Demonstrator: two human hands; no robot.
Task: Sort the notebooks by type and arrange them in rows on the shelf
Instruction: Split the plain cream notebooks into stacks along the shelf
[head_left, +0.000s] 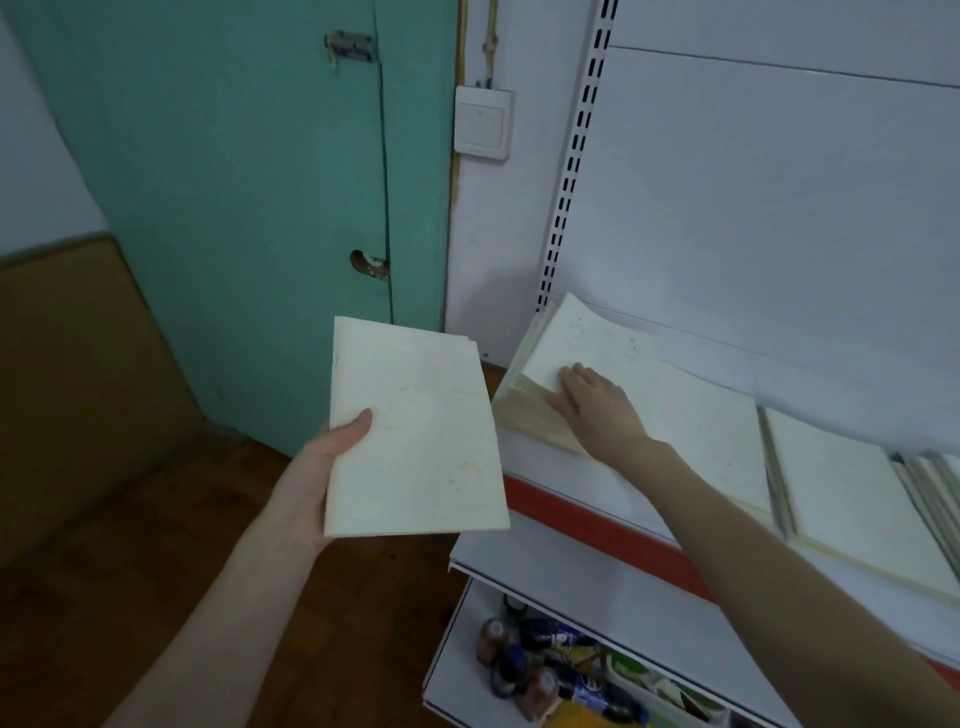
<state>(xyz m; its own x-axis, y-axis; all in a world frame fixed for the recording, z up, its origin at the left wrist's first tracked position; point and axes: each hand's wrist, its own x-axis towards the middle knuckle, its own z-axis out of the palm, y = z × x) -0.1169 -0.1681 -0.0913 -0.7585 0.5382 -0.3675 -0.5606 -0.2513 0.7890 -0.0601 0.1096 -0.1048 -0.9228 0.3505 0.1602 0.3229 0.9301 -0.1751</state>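
**Left hand (332, 457) grips one notebook, right hand (597, 410) lies on the shelf stack**

The left hand holds a thin, cream notebook (415, 431) off the left end of the shelf (571, 561). Its thumb lies across the cover, and the fingers are hidden beneath. The cover is matte, faintly stained paper. The notebook's long axis runs away from the person, with the spine on the left.

The right hand rests with straight fingers on a stack of notebooks (571, 338) at the shelf's back left corner, gripping nothing. The top cover curls upward at its far corner, and yellowed page edges show below the fingers. The stack sits skewed to the shelf's front edge.

Further right lie more pale notebooks (852, 483), cut off by the frame. A red strip (597, 519) lines the white shelf's front edge. Blurred bottles (545, 670) sit on the lower shelf.
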